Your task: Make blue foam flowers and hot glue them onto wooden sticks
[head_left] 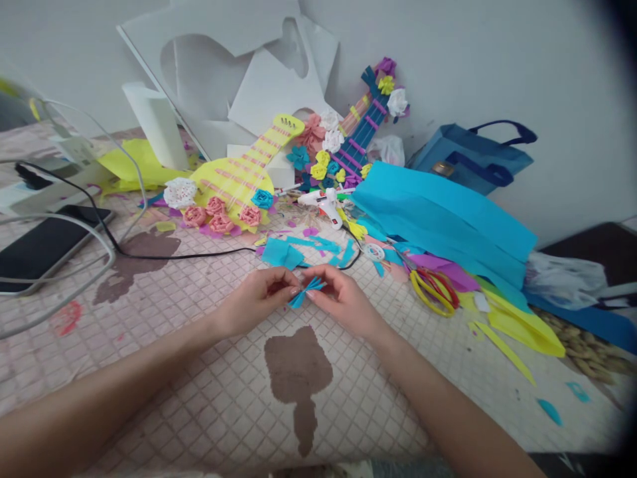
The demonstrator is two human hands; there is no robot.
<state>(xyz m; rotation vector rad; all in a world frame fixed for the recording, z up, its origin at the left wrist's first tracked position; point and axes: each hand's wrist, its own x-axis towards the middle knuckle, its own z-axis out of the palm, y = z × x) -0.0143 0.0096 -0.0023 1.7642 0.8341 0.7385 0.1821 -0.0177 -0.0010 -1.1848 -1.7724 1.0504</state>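
Between the fingertips of both hands is a small fringed blue paper piece (307,292), gathered at its middle and fanned out at the ends. My left hand (259,299) pinches it from the left, and my right hand (346,299) pinches it from the right. Just beyond the hands lie a folded blue paper piece (281,253) and several thin blue strips (318,244). A white glue gun (328,206) rests farther back, its black cord running left across the table.
Paper guitars stand behind: a yellow one (233,179) and a dark blue one (361,143), both with paper flowers. To the right are scissors (432,292), a large blue sheet (442,226) and yellow paper (522,322). A phone (50,245) and cables lie left.
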